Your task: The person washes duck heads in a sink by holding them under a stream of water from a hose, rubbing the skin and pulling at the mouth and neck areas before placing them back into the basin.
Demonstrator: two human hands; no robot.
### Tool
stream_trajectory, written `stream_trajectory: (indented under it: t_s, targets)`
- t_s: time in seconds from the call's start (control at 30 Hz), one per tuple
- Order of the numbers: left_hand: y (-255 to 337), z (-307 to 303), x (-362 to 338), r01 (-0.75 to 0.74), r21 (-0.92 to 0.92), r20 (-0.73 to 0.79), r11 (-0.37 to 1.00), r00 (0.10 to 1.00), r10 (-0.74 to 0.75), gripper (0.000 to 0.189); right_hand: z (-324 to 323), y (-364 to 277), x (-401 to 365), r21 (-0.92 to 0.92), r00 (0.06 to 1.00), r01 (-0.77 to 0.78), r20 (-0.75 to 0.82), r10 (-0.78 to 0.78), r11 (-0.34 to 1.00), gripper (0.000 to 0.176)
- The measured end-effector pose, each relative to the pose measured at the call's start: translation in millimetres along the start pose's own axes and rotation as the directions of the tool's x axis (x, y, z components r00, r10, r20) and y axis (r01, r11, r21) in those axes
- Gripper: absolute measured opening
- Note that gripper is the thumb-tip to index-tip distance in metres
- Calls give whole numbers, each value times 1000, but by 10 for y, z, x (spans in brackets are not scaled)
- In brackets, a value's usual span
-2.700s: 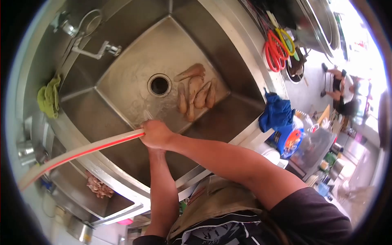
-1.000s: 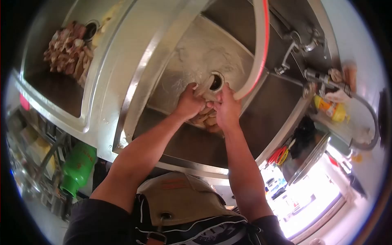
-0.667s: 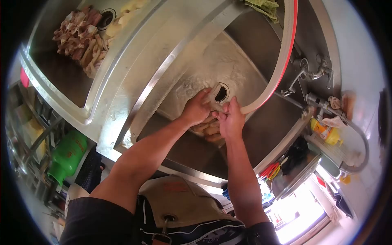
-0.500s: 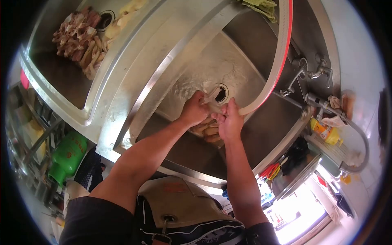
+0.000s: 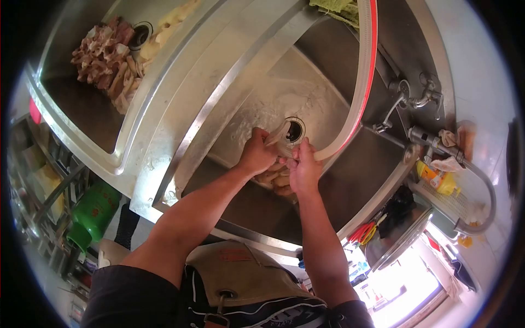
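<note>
**Both hands closed at the drain, hose curving in from above**

The hose (image 5: 364, 71), pale with a red stripe, comes in at the top edge and bows down toward 6 o'clock, its visible lower end at the right hand (image 5: 305, 174). That hand is clamped on the hose, fingers curled. The left hand (image 5: 258, 154) is closed on something pale (image 5: 279, 133) between the hands, too blurred to name. The hands sit side by side, the fingertips very near each other; whether they touch, I cannot tell.

Counting from the drain (image 5: 296, 131), the left hand is at 8 o'clock and the right hand just short of 6. Meat (image 5: 281, 183) lies at 7 o'clock on the sink (image 5: 320, 85) floor, partly hidden by the hands. Water ripples on the steel around the drain.

Farther out, a green cloth (image 5: 344, 11) lies at 1 o'clock by the hose. The tap (image 5: 421, 99) is between 2 and 3, a yellow bottle (image 5: 440, 179) near 4, and red-handled scissors (image 5: 363, 234) at 5. A green cylinder (image 5: 94, 212) leans at 8. Toward 10, a second basin (image 5: 82, 112) holds a meat heap (image 5: 103, 53) beside its own drain hole (image 5: 141, 35).
</note>
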State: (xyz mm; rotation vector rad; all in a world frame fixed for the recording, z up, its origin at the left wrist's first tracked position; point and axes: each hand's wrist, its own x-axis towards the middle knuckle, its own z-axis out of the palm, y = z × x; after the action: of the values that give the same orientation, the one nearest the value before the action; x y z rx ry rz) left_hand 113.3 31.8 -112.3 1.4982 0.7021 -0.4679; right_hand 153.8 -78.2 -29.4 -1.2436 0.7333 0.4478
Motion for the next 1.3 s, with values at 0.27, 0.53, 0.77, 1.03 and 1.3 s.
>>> stream_trajectory:
  t_s: [0.27, 0.53, 0.77, 1.03, 1.3]
  targets:
    - [66, -89, 24, 186, -336, 338, 923, 939, -67, 32, -4, -42, -25, -68, 1000, -9, -12, 8, 998, 24]
    - [146, -184, 76, 438, -585, 413, 683, 885, -214, 29, 23, -139, -59, -26, 1000, 23, 11, -23, 999, 28]
    - [4, -153, 86, 516, -718, 532, 467, 840, -110, 29, 17, -106, -40, -43, 1000, 3, 11, -3, 999, 26]
    - [36, -92, 49, 508, -770, 483, 385, 859, -167, 30, -50, 4, 1, -10, 1000, -8, 4, 8, 1000, 24]
    - [88, -100, 42, 497, -792, 467, 354, 867, -171, 33, -52, -17, 13, -37, 999, -26, 22, 27, 999, 25]
